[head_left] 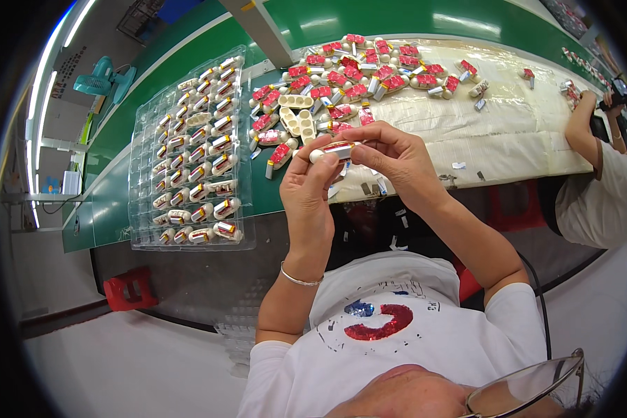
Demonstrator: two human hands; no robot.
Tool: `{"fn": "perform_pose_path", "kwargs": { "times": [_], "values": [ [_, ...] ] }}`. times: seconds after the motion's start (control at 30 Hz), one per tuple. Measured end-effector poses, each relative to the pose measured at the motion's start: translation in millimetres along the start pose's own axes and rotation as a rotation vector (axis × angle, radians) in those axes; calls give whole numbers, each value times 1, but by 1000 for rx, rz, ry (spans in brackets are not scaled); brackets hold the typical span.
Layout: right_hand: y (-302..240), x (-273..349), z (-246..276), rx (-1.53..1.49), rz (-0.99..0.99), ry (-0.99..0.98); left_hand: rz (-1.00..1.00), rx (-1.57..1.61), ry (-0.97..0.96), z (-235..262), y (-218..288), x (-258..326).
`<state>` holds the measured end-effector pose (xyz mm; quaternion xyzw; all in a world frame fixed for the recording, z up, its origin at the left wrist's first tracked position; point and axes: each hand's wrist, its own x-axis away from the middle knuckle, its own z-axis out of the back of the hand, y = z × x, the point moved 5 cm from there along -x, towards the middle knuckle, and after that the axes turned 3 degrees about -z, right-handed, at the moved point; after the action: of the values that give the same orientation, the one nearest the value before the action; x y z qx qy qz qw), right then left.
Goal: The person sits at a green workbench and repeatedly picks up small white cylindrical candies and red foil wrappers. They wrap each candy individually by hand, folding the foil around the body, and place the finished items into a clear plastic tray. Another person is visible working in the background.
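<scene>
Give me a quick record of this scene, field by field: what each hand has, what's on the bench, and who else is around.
Left hand: pinches the rounded white end of a small capsule-shaped piece
Right hand: fingertips on the same piece, at its red-and-gold wrapped end
Clear tray: on the green bench to the left, rows filled with wrapped pieces
Loose pile: red-labelled pieces on a pale sheet beyond the hands
Co-worker: at the right edge, arm reaching onto the bench
Fan: teal, far left

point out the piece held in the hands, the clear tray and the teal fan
held piece [333, 150], head view, its red and gold wrap
clear tray [141, 202], head view, left rim
teal fan [94, 83], head view, its round guard
</scene>
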<state>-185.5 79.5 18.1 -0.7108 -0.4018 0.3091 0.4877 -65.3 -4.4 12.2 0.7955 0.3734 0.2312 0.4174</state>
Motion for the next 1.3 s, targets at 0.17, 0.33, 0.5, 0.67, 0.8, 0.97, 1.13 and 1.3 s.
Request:
{"fn": "perform_pose_path", "kwargs": {
  "times": [0.17,0.33,0.5,0.67,0.8,0.97,1.13,1.3],
  "values": [
    [5,5,-4,-39,-6,-11,-94,-70,-46,-5,10,7],
    [11,-3,-4,-144,24,-38,-171,-171,-123,-4,17,2],
    [1,-19,-18,-68,-10,-92,-377,-495,-248,4,58,-9],
    [1,-36,-23,-20,-19,-111,-643,-934,-333,12,84,-14],
    [2,-47,-30,25,-64,-128,-692,-1094,-385,21,96,-29],
    [-1,-57,-20,136,-88,-86,-668,-1119,-146,79,126,-88],
    [-6,-54,31,201,-91,68,-563,-1183,306,205,176,-174],
    [-7,-30,103,188,-72,286,-726,-1709,480,269,216,-237]
  ]
}}
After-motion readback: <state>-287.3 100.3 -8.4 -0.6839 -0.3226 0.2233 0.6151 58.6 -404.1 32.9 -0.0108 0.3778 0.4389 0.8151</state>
